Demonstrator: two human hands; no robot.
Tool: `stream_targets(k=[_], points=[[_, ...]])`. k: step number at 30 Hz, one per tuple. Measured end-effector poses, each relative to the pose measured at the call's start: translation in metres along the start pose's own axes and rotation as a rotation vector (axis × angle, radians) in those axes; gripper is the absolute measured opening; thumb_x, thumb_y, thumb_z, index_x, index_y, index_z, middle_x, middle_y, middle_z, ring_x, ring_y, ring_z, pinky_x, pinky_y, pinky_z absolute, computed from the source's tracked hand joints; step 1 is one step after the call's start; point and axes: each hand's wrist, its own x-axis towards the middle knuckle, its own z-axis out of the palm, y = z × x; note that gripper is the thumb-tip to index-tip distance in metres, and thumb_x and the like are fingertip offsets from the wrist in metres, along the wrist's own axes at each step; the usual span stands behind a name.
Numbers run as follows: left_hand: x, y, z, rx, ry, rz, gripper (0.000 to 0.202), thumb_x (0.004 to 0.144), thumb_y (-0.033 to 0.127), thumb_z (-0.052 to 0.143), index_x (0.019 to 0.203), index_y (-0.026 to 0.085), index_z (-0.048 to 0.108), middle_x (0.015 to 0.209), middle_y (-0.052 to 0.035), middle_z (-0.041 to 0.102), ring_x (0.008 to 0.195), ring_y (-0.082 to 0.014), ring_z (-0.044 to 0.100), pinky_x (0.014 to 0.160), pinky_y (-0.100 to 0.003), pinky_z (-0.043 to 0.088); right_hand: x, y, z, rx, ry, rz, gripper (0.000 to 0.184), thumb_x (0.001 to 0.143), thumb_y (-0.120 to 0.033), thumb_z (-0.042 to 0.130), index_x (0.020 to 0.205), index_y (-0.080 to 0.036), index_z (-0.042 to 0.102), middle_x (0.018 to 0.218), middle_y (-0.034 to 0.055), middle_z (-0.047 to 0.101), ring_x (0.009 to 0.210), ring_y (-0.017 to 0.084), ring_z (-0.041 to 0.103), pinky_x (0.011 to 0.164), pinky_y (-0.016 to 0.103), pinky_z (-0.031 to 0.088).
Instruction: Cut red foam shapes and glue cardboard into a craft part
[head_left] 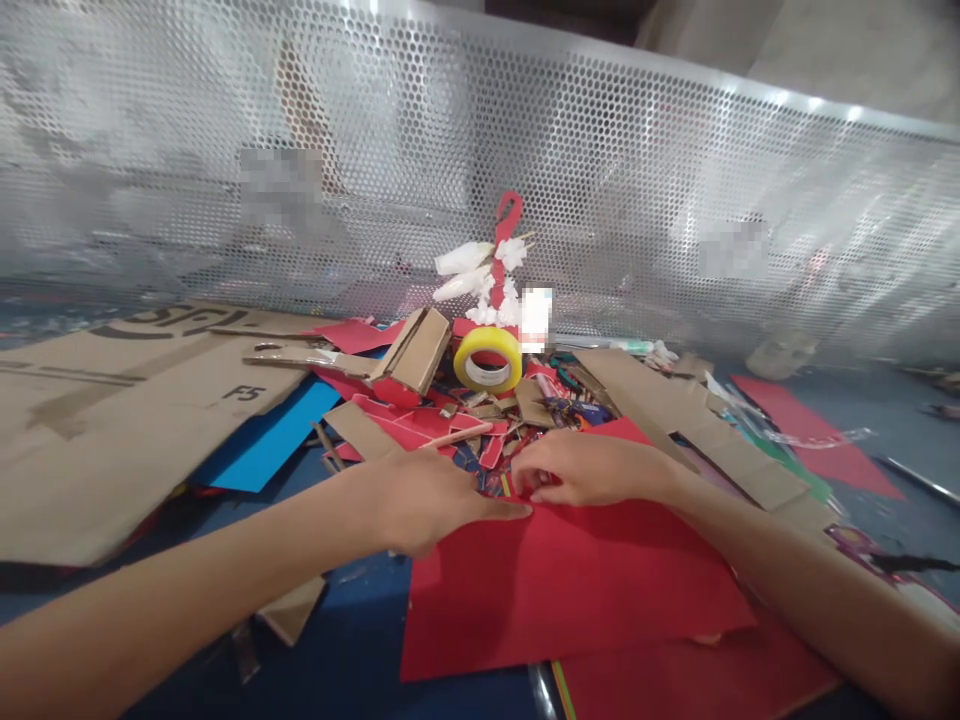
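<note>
A sheet of red paper (570,590) lies in front of me, its far edge between my hands. My left hand (424,495) is closed at the sheet's upper left, with the index finger stretched along that edge and its tip on the paper. My right hand (585,468) has its fingers curled and pinched at the same edge, close to the left fingertip. A thin pinkish stick (461,434) shows just past my left knuckles; whether that hand touches it I cannot tell. Darker red sheet material (675,675) lies beneath the paper.
Beyond my hands, a yellow tape roll (487,360) stands among cardboard and red paper scraps. Behind it rises a red looped piece with white flower shapes (480,270). Large cardboard (150,420) and a blue sheet (270,440) lie left, cardboard strips (660,410) right. A perforated metal panel (360,120) bounds the back.
</note>
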Motion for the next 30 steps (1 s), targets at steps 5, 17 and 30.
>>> stream_targets(k=[5,17,30], points=[[0.004,-0.007,-0.010,-0.064,-0.122,0.006,0.107,0.067,0.007,0.067,0.159,0.043,0.025,0.102,-0.0044,0.073,0.076,-0.0217,0.066,0.056,-0.025,0.041,0.011,-0.006,-0.024,-0.042,0.032,0.008,0.017,0.092,-0.020,0.063,0.107,-0.020,0.071,0.094,0.0037,0.073,0.080,0.017,0.064,0.070,0.025,0.041],[-0.002,-0.004,-0.028,-0.100,-0.105,0.019,0.102,0.068,0.007,0.065,0.158,0.040,0.030,0.075,0.0004,0.069,0.052,-0.0176,0.052,0.045,-0.026,0.031,0.112,-0.010,-0.015,-0.502,0.199,-0.067,0.016,0.099,-0.029,0.057,0.107,-0.017,0.064,0.101,0.0093,0.068,0.090,0.022,0.062,0.061,0.029,0.028],[0.006,-0.013,-0.016,-0.111,-0.150,-0.007,0.094,0.075,0.020,0.062,0.157,0.048,0.026,0.085,-0.0007,0.071,0.060,-0.0200,0.058,0.049,-0.025,0.036,0.102,-0.030,-0.023,-0.310,0.324,0.031,0.009,0.098,-0.022,0.050,0.102,-0.016,0.056,0.090,0.0058,0.065,0.078,0.018,0.056,0.064,0.028,0.032]])
